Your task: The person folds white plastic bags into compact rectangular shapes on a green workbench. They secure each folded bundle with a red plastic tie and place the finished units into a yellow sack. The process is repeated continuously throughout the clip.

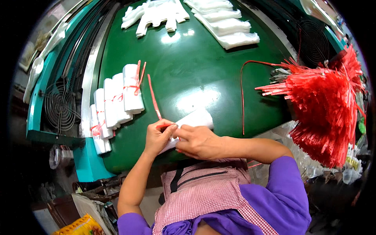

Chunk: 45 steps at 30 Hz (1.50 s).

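Observation:
A rolled bundle of white plastic bags (200, 118) lies at the near edge of the green belt, under both my hands. My left hand (159, 137) pinches a red plastic tie strip (154, 98), whose long free end points up and away across the belt. Close beside it, my right hand (200, 141) is closed at the bundle, with bits of red strip showing by its fingers. The fingertips meet over the roll, so the crossing of the strip is partly hidden.
Several tied white rolls (133, 90) stand in a row at the left. Flat white bag stacks (225, 23) lie at the far end. A large bunch of red strips (321, 105) hangs at the right, one loose strip (243, 98) trailing onto the belt. Teal machine frames (92, 160) flank it.

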Each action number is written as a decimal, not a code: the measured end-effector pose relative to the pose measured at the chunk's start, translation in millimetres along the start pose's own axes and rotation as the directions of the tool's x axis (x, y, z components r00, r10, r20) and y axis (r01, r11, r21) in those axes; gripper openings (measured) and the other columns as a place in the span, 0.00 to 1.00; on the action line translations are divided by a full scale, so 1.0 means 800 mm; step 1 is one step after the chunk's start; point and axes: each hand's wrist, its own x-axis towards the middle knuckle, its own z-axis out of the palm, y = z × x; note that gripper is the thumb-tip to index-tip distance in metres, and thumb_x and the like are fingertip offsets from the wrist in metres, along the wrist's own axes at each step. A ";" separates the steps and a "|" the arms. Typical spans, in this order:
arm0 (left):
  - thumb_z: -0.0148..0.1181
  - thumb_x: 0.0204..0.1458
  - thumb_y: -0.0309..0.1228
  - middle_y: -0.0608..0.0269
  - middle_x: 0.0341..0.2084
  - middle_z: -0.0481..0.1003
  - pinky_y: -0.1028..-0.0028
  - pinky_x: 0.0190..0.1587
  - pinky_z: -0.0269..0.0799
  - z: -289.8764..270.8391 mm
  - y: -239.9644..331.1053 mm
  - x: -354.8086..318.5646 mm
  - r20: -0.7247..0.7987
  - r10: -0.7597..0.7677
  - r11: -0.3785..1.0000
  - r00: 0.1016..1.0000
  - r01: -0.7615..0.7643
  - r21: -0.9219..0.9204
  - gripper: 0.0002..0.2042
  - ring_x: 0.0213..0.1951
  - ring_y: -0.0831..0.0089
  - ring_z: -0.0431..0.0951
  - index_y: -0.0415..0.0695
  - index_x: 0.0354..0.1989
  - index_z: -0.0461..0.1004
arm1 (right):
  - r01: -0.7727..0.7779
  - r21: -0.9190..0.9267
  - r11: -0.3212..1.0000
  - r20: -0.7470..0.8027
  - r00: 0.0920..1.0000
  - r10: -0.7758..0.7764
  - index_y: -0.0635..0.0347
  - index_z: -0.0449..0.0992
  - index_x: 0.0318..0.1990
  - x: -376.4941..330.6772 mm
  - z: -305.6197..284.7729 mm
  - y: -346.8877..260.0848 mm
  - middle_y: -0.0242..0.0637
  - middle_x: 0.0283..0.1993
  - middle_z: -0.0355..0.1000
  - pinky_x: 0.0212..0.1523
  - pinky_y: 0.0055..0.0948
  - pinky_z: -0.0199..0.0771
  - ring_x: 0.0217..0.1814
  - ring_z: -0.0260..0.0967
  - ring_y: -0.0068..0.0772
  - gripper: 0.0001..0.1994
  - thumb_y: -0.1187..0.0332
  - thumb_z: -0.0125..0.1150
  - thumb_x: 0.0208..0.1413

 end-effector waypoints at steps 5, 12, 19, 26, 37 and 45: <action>0.59 0.53 0.26 0.67 0.21 0.75 0.79 0.28 0.67 0.008 -0.011 -0.004 -0.005 0.059 0.997 0.998 -0.059 -0.048 0.05 0.24 0.83 0.71 0.37 0.30 0.74 | -0.730 0.677 0.094 0.534 0.575 0.619 0.64 0.78 0.29 0.007 -0.012 0.047 0.28 0.22 0.70 0.17 0.24 0.60 0.19 0.62 0.17 0.09 0.73 0.50 0.52; 0.67 0.34 0.23 0.59 0.31 0.71 0.66 0.32 0.72 0.009 0.001 -0.024 0.418 0.728 0.328 0.544 -0.811 0.485 0.13 0.30 0.61 0.73 0.42 0.23 0.66 | -0.357 0.395 0.846 0.199 0.933 0.301 0.65 0.76 0.37 0.003 0.019 0.058 0.46 0.31 0.71 0.33 0.37 0.70 0.32 0.70 0.47 0.07 0.76 0.56 0.51; 0.59 0.49 0.24 0.54 0.22 0.69 0.67 0.30 0.67 -0.088 -0.005 0.014 -0.075 0.286 0.785 0.955 -0.188 0.591 0.06 0.25 0.64 0.72 0.37 0.27 0.68 | -0.102 0.135 0.986 0.232 0.970 0.068 0.62 0.68 0.28 -0.006 0.012 0.000 0.43 0.32 0.65 0.30 0.40 0.69 0.34 0.67 0.48 0.07 0.71 0.60 0.44; 0.60 0.52 0.29 0.55 0.48 0.68 0.63 0.54 0.62 -0.115 -0.009 -0.053 -0.468 0.673 0.611 0.573 -0.074 0.788 0.13 0.53 0.58 0.67 0.39 0.44 0.69 | -0.037 -0.257 0.966 0.416 0.898 0.145 0.59 0.62 0.57 0.051 0.023 0.063 0.52 0.50 0.69 0.54 0.43 0.65 0.53 0.67 0.51 0.30 0.70 0.62 0.41; 0.49 0.61 0.42 0.46 0.69 0.40 0.64 0.69 0.33 -0.166 -0.096 0.039 -0.860 0.244 0.954 0.449 0.046 0.295 0.35 0.71 0.60 0.37 0.37 0.69 0.40 | -0.460 -0.047 0.887 -0.130 0.883 0.451 0.72 0.45 0.67 0.159 0.165 0.180 0.65 0.67 0.49 0.64 0.46 0.52 0.67 0.50 0.61 0.39 0.58 0.57 0.55; 0.58 0.51 0.38 0.52 0.68 0.48 0.42 0.65 0.40 -0.171 -0.027 0.130 -0.051 0.729 0.161 0.683 -0.098 0.982 0.28 0.68 0.44 0.43 0.55 0.62 0.63 | -0.271 -0.192 0.943 0.090 0.952 0.292 0.57 0.56 0.64 0.178 0.124 0.254 0.55 0.67 0.52 0.67 0.51 0.46 0.71 0.48 0.48 0.30 0.52 0.50 0.59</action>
